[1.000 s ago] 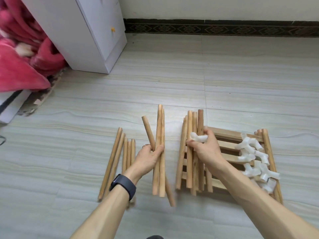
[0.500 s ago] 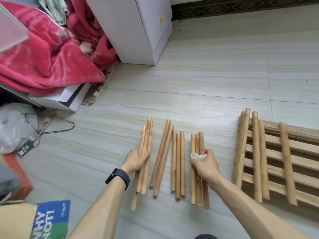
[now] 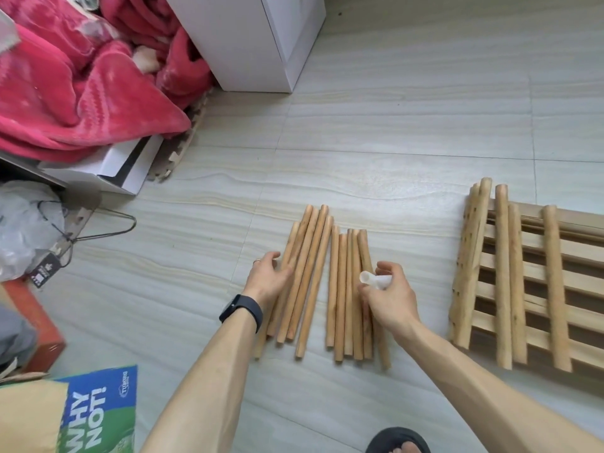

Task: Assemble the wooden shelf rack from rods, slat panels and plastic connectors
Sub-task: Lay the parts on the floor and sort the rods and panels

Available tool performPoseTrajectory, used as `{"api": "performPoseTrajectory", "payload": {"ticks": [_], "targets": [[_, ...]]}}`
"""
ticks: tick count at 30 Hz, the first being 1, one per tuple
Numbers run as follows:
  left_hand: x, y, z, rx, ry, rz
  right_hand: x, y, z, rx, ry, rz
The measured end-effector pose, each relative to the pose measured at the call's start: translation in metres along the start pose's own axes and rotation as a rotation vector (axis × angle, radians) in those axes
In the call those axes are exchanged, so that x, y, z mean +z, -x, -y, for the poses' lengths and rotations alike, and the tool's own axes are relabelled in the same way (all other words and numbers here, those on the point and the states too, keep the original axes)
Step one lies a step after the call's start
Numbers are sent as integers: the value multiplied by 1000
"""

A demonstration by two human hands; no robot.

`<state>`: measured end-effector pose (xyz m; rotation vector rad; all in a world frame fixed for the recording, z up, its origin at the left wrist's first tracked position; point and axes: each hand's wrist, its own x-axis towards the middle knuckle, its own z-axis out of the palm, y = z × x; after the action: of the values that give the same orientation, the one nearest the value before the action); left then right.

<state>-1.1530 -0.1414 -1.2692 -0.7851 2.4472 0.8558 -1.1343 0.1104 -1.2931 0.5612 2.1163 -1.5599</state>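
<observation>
**Wood rods and white plastic on grey tile**

Smooth round rods of pale, faintly mottled wood lie on the floor [image 3: 392, 142] in two groups, their lengths running away from the person. The left bundle [image 3: 309, 282] fans out a little at its far ends. The right bundle [image 3: 341, 289] lies tighter, its rods side by side and touching.

The left hand [image 3: 268, 276] rests palm down on the left edge of the left bundle, fingers nearly straight and gripping nothing. One finger carries a thin ring [image 3: 257, 260], and a matte black wristband [image 3: 242, 310] wraps the wrist.

The right hand [image 3: 389, 299] sits over the right bundle with its fingers curled round a white plastic connector [image 3: 372, 278], a short glossy tube whose round open mouth points left. Whether this hand also touches the rods beneath cannot be told.

Well apart to the right lies a slat panel [image 3: 580, 248] of flat boards with dark gaps between them. Several loose rods [image 3: 503, 273] lie across it, and the leftmost rod there is speckled with dark spots.

The floor is shiny grey tile with wavy streaks. At the far left are a plush pink-red blanket [image 3: 81, 93], a boxy white cabinet [image 3: 255, 40], a thin wire hanger [image 3: 98, 232] and a crumpled plastic bag [image 3: 26, 223].
</observation>
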Motion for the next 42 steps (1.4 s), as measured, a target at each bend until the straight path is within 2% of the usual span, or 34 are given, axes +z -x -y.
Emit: {"api": "performPoseTrajectory", "payload": {"ticks": [4, 7, 10, 11, 13, 15, 16, 20, 23, 25, 28, 30, 32, 35, 37, 39, 42], "targets": [[7, 11, 1, -31, 226, -38, -2, 8, 0, 16, -44, -52], [16, 35, 5, -34, 336, -184, -9, 17, -1, 20, -34, -79], [34, 75, 7, 68, 443, -247, -12, 38, -8, -104, 70, -56], [41, 88, 8, 98, 499, -198, -11, 46, -12, -171, 134, -23], [53, 116, 13, 117, 636, 28, -3, 66, -24, -279, 310, 117], [63, 139, 23, 66, 638, 304, 8, 83, -37, -330, 489, 298], [66, 147, 31, 35, 612, 383, 13, 89, -43, -338, 543, 364], [64, 160, 68, -110, 627, 349, 20, 102, -53, -281, 559, 538], [58, 164, 95, -195, 684, 237, 17, 107, -54, -268, 592, 524], [60, 168, 107, -242, 639, 183, 16, 110, -54, -271, 631, 526], [72, 178, 114, -278, 572, 190, 21, 116, -50, -260, 624, 607], [80, 186, 114, -245, 496, 131, 22, 119, -48, -286, 623, 605], [88, 193, 114, -172, 348, 58, 16, 118, -50, -337, 632, 494], [96, 201, 104, -112, 173, 13, -5, 120, -63, -451, 631, 143], [101, 202, 97, -45, -39, 14, -24, 119, -74, -496, 713, -41], [102, 201, 94, -20, -154, -6, -41, 117, -83, -404, 778, -6], [95, 197, 94, -75, -227, -30, -53, 115, -85, -248, 785, 267]]}}
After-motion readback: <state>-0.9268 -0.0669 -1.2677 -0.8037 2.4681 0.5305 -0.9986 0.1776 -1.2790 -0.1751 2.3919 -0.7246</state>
